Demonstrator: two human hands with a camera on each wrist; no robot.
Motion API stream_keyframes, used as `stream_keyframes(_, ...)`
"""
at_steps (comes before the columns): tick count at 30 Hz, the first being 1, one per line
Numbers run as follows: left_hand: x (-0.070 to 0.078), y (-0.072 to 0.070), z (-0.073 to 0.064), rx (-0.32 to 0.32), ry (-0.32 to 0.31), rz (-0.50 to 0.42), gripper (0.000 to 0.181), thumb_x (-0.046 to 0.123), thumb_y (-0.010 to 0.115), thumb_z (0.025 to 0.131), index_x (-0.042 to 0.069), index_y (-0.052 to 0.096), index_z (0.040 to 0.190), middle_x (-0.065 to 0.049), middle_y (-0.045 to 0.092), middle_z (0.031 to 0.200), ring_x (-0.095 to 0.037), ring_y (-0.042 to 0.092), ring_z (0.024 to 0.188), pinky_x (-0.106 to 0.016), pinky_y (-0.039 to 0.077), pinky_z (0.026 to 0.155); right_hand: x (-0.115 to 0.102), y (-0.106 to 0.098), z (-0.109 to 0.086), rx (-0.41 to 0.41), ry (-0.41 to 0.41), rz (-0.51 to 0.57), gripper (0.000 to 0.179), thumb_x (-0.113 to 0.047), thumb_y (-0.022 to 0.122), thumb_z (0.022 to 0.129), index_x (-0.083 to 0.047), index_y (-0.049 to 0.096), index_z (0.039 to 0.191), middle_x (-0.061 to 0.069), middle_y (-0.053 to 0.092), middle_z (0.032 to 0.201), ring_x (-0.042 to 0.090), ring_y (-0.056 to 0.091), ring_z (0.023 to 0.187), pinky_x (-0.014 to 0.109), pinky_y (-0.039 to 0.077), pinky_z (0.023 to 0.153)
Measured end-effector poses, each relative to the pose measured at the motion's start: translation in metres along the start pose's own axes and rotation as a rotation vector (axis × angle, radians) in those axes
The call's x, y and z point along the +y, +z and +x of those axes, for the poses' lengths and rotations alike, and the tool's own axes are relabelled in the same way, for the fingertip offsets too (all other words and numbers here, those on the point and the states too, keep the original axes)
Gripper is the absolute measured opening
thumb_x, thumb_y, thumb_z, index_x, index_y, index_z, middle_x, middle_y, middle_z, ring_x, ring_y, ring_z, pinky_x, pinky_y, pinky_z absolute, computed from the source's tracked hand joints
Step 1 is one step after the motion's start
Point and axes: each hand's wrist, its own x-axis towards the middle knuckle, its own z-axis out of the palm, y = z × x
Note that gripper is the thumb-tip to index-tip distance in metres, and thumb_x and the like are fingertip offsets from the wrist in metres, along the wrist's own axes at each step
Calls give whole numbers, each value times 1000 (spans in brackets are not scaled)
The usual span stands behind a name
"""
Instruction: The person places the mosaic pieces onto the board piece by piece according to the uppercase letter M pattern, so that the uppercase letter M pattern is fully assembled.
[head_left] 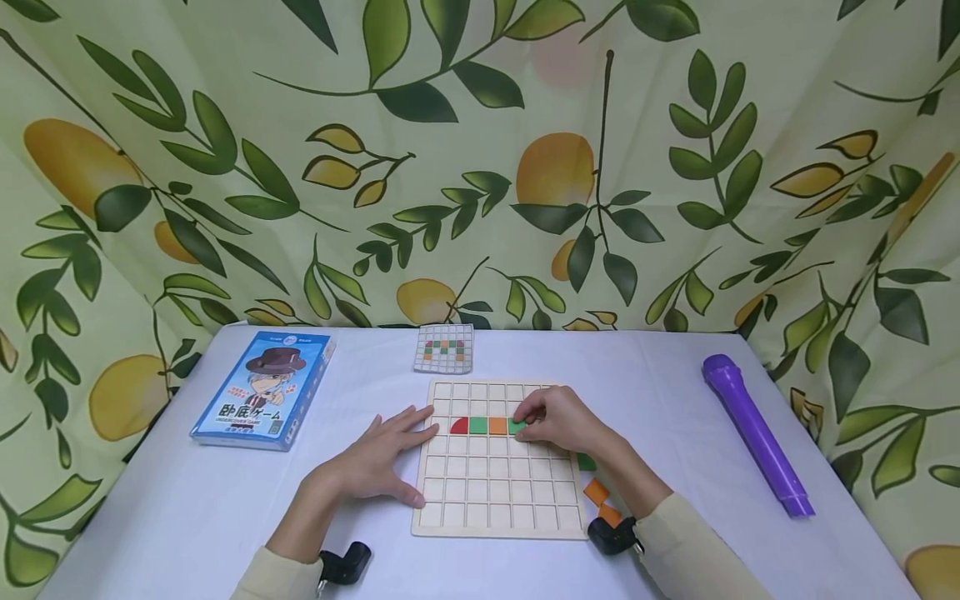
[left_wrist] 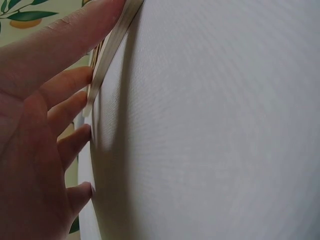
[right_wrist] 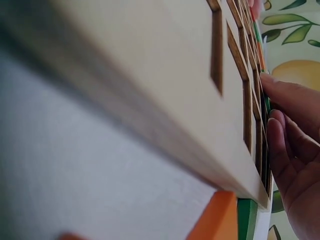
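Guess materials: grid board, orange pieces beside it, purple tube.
Grid board: likely bare wood or plywood, matte; pale face, browned slot edges in the right wrist view.
Orange pieces: possibly painted wood, maybe plastic; even colour, no visible grain.
Purple tube: probably moulded plastic, smooth; uniform colour, ridged-looking head.

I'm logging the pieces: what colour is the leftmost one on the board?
Red. The leftmost piece shows best in the head view.
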Motion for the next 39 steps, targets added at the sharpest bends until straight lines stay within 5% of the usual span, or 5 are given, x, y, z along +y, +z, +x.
stream_keyframes(9,1,-1,0,-5,-3,-3,104,40,94,65,11,47,153,-5,27,171,-37,16,161,-70,4,127,2,-3,1,-33,17,4,14,-12,87,79,-15,79,90,-2,74,91,9,59,81,17,54,73)
stream_keyframes(16,3,0,1,-12,-6,-5,104,41,94,65,13,47,153,-4,27,171,-36,15,161,-69,3,128,5,-19,-6,-55,31,33,27,-20,86,81,-18,76,106,-4,73,105,13,61,93,19,54,79)
stream_keyframes(23,2,-2,0,-11,-2,-5,104,41,94,65,11,48,153,-5,27,171,-37,16,161,-70,4,127,9,-39,-20,-49,-1,55,36,-21,85,83,-15,75,118,3,74,111,26,60,101,20,53,74)
stream_keyframes(39,2,0,0,-8,-16,1,103,38,95,65,13,48,153,-3,28,171,-35,16,161,-68,4,129,39,-65,-65,-25,62,-27,36,-25,84,83,-21,75,118,-3,75,123,26,65,119,28,55,92)
